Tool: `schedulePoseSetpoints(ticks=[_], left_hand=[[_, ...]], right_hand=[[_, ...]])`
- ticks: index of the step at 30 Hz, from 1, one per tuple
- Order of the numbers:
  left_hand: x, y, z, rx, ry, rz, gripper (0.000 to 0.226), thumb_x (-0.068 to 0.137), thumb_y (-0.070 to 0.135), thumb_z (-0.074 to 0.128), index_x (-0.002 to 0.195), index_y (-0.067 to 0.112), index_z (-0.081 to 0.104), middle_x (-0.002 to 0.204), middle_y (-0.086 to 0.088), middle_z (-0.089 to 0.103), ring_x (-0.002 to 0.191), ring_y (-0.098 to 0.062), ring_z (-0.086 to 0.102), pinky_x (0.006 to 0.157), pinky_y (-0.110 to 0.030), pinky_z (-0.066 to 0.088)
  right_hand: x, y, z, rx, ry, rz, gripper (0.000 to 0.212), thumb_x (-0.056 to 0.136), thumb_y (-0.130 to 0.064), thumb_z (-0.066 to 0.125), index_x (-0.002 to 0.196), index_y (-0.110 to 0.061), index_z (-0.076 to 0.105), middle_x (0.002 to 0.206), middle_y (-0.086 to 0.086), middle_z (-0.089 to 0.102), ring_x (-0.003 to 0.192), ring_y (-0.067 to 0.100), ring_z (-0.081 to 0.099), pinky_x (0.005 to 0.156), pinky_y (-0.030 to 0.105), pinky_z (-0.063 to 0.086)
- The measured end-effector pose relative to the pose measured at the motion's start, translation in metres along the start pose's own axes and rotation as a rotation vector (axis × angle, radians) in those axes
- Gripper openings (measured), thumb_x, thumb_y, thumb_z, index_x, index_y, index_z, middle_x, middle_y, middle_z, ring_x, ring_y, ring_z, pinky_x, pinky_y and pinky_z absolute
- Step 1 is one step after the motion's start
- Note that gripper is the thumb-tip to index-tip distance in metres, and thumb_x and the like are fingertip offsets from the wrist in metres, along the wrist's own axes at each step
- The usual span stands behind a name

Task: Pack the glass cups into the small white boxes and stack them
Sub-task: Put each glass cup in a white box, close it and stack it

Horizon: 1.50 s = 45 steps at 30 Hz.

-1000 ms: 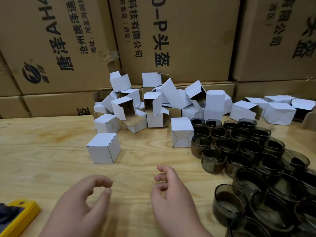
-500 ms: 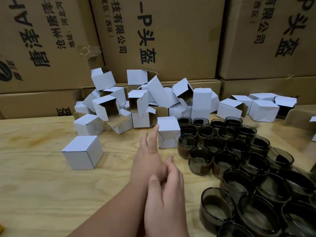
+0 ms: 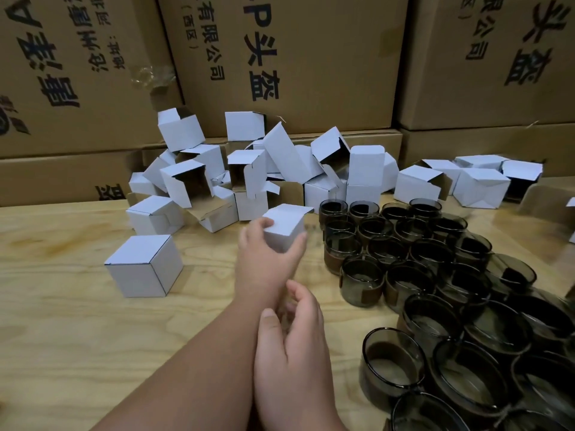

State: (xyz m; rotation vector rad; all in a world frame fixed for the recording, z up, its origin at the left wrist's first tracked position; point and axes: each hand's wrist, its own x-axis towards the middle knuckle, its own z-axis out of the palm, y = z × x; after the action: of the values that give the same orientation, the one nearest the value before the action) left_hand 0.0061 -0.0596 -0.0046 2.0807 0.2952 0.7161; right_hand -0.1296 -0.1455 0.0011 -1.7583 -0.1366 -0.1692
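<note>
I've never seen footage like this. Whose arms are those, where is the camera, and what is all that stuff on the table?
There is no machine here: a person wears a wide-angle camera on the head, looking forward and down, so you see their own two bare arms. The left hand reaches across and its fingers grip a small white box at the edge of the pile of small white boxes, many of them with open flaps. The right hand hangs nearer the camera with loosely curled fingers and holds nothing. One closed box stands alone to the left. On the right, dark glass cups stand packed close together on the wooden table. Large brown cartons with printed lettering are stacked behind.
</note>
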Motion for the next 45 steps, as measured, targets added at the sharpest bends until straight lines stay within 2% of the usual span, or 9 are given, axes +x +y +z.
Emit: schedulePoseSetpoints(ticks=[7,11,14,20,26,31,35,41,45], left_hand=[[-0.001,0.003,-0.01,-0.212,0.156,-0.188,0.05,0.076,0.057,0.076,0.11,0.046,0.042,0.119,0.011,0.054,0.106,-0.011,0.056,0.083,-0.03,0.048],[-0.012,0.003,-0.034,-0.683,0.233,-0.331,0.036,0.074,0.052,0.075,0.101,0.038,0.055,0.109,0.004,0.066,0.095,-0.01,0.067,0.073,-0.028,0.058],[-0.028,0.003,-0.055,-0.997,0.128,-0.531,0.039,0.086,0.045,0.073,0.114,0.02,0.063,0.119,-0.014,0.069,0.105,-0.031,0.066,0.092,-0.052,0.054],[-0.083,0.007,-0.098,-1.259,-0.088,-0.617,0.045,0.08,0.047,0.067,0.111,0.015,0.076,0.103,-0.013,0.075,0.084,-0.026,0.074,0.075,-0.039,0.06],[-0.105,0.013,-0.102,-1.088,-0.055,-0.564,0.034,0.092,0.029,0.065,0.123,0.015,0.067,0.111,-0.017,0.074,0.089,-0.027,0.07,0.08,-0.043,0.055],[-0.111,0.007,-0.095,-0.596,0.207,-0.239,0.036,0.101,0.005,0.059,0.108,0.04,0.062,0.098,0.01,0.077,0.092,-0.013,0.073,0.08,-0.032,0.058],[-0.104,0.007,-0.092,-0.247,0.103,0.038,0.049,0.099,0.006,0.059,0.108,0.054,0.057,0.109,0.022,0.068,0.102,-0.001,0.066,0.075,-0.014,0.053],[-0.11,0.013,-0.095,-0.513,0.042,0.175,0.024,0.094,0.048,0.052,0.115,0.06,0.052,0.12,0.011,0.066,0.118,-0.021,0.064,0.096,-0.037,0.051],[-0.116,0.011,-0.092,-0.546,-0.081,0.179,0.039,0.082,0.051,0.064,0.114,0.061,0.045,0.128,0.001,0.064,0.123,-0.022,0.063,0.103,-0.042,0.052]], right_hand=[[0.0,-0.001,0.002,-0.002,0.004,0.03,0.053,0.081,-0.051,0.041,0.133,-0.053,0.034,0.135,-0.035,0.036,0.128,-0.009,0.038,0.108,0.03,0.041],[0.001,0.002,0.003,-0.011,0.026,0.03,0.073,0.084,-0.051,0.036,0.154,-0.035,0.03,0.155,-0.029,0.023,0.142,-0.001,0.033,0.116,0.038,0.036],[0.003,0.004,0.002,0.003,0.029,0.016,0.074,0.085,-0.051,0.035,0.157,-0.032,0.03,0.158,-0.021,0.029,0.143,0.002,0.034,0.117,0.04,0.035],[-0.002,0.001,0.0,0.179,0.052,0.035,0.072,0.079,-0.078,0.028,0.149,-0.062,0.022,0.145,-0.036,0.035,0.133,-0.015,0.035,0.111,0.029,0.037],[-0.005,-0.003,-0.004,0.327,0.051,0.022,0.049,0.082,-0.079,0.033,0.13,-0.079,0.033,0.138,-0.048,0.038,0.129,-0.024,0.036,0.102,0.021,0.036],[0.002,-0.005,-0.006,0.34,0.149,-0.034,0.036,0.101,-0.036,0.048,0.123,-0.065,0.046,0.124,-0.048,0.053,0.117,-0.024,0.048,0.083,-0.001,0.042],[0.002,-0.004,-0.005,0.214,0.196,-0.14,0.044,0.099,-0.024,0.053,0.121,-0.062,0.05,0.134,-0.022,0.058,0.122,0.001,0.058,0.093,0.016,0.051],[-0.002,-0.002,-0.004,0.067,0.267,-0.306,0.058,0.092,0.006,0.056,0.097,-0.052,0.06,0.145,-0.01,0.04,0.13,0.0,0.05,0.095,0.004,0.039],[-0.002,0.001,-0.005,0.029,0.255,-0.283,0.054,0.09,0.011,0.057,0.094,-0.043,0.064,0.142,-0.022,0.038,0.128,-0.001,0.048,0.096,0.003,0.037]])
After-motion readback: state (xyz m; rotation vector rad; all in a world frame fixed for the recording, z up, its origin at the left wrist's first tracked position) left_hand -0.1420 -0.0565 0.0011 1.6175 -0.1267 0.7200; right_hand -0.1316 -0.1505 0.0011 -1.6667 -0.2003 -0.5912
